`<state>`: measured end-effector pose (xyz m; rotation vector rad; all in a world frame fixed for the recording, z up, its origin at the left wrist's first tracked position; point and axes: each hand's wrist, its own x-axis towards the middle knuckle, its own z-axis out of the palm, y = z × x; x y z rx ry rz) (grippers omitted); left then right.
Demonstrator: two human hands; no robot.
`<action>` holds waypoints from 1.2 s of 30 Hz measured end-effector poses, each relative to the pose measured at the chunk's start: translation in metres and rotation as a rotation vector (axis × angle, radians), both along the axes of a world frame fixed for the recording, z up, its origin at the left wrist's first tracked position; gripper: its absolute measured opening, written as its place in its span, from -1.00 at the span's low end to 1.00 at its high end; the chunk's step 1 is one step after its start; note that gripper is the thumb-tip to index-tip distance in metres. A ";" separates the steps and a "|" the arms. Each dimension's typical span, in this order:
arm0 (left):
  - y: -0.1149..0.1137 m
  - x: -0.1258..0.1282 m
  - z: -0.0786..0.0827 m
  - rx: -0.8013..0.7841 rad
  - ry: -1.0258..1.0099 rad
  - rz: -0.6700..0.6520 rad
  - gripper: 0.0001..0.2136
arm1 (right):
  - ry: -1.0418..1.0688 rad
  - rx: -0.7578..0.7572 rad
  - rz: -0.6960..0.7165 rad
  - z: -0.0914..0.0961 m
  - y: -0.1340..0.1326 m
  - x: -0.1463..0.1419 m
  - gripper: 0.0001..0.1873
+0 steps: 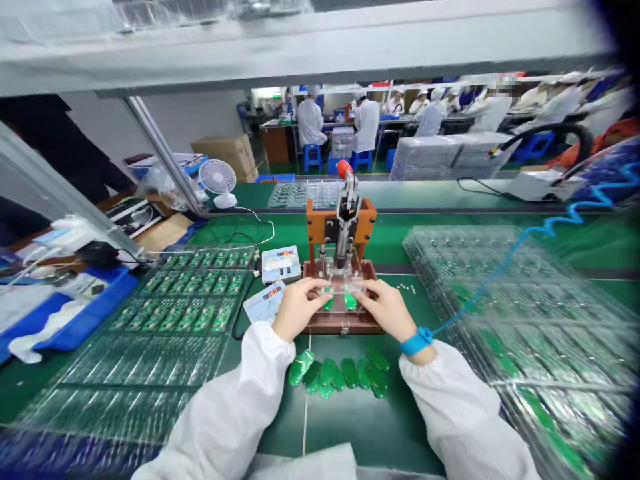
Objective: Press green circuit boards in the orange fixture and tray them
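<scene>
Boards (pixel 351 302), green, lie at near side of the clamp fixture (pixel 342 245); left hand (pixel 299 307) and right hand (pixel 391 308) are narrow beside them, whether gripping I cannot tell. Uneven pressing could seat one crooked; clamping might crack it.

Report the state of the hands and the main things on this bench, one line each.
Left hand, fingertips at the clear plate, grip unclear
Right hand, likewise
Lever, upright, red tip uppermost
Upper control box, display lit
Lower control box, display lit
Wrist strap, worn
Loose boards, lying down, some overlapping
Left tray, partly filled
Right trays, stacked
Fan, standing, spin unclear
</scene>
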<state>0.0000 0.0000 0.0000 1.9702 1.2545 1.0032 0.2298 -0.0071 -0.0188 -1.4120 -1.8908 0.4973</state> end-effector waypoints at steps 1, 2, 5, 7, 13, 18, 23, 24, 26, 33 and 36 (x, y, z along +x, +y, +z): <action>0.002 -0.001 0.000 0.011 0.013 0.011 -0.81 | -0.001 0.008 0.000 -0.001 0.001 -0.001 -0.78; 0.004 -0.002 0.000 0.020 0.031 0.021 -0.82 | -0.001 0.016 0.000 -0.001 0.002 -0.002 -0.78; 0.009 -0.006 -0.001 0.036 0.113 0.051 -0.84 | -0.003 0.029 -0.002 -0.003 0.004 -0.003 -0.79; 0.012 -0.007 -0.001 0.038 0.185 0.060 -0.83 | -0.004 0.030 -0.002 -0.004 0.006 -0.003 -0.78; 0.014 -0.008 0.000 0.014 0.261 0.059 -0.80 | -0.014 0.005 0.028 -0.005 0.016 0.000 -0.80; 0.012 -0.009 -0.004 0.054 0.281 0.069 -0.79 | -0.020 -0.011 0.035 -0.004 0.019 0.001 -0.83; 0.008 -0.008 -0.011 0.107 0.231 0.069 -0.82 | 0.005 0.013 0.005 -0.004 0.014 -0.004 -0.83; 0.007 -0.007 -0.013 0.108 0.215 0.073 -0.82 | 0.014 0.022 -0.003 -0.004 0.012 -0.005 -0.83; 0.004 -0.007 -0.019 0.102 0.188 0.086 -0.81 | 0.040 0.045 -0.020 -0.003 0.008 -0.007 -0.83; -0.013 -0.008 -0.027 0.318 -0.032 0.190 -0.76 | 0.247 0.209 -0.200 0.036 0.004 0.005 -0.69; -0.028 -0.005 -0.023 0.537 -0.119 0.154 -0.92 | 0.336 0.316 -0.225 0.076 0.021 0.005 -0.65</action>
